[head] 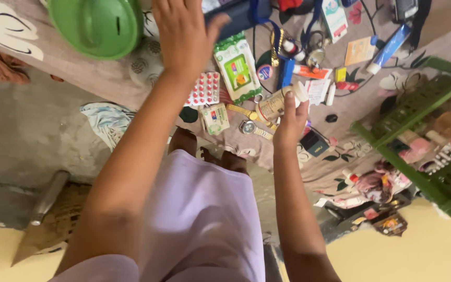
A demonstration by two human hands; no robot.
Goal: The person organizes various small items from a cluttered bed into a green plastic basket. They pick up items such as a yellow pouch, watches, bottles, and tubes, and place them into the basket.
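My right hand [291,121] holds a small tan bottle with a white cap [276,103] just above a cloth strewn with small items. My left hand [185,32] reaches further out with its fingers spread, the fingertips at the edge of a dark blue pouch [236,15]; it grips nothing. Under my left wrist lies a red pill blister [205,89]. A green and white wipes pack [237,68] sits between my two hands. A gold watch [242,110] and a small box [215,119] lie close to my right hand.
A floral cloth [356,99] carries several tubes, cards and packets, among them a blue tube [390,47]. A green plastic bowl [97,25] rests beside my left hand. A green plastic rack [418,130] with bottles stands at the right. A metal flask [48,196] lies on the floor.
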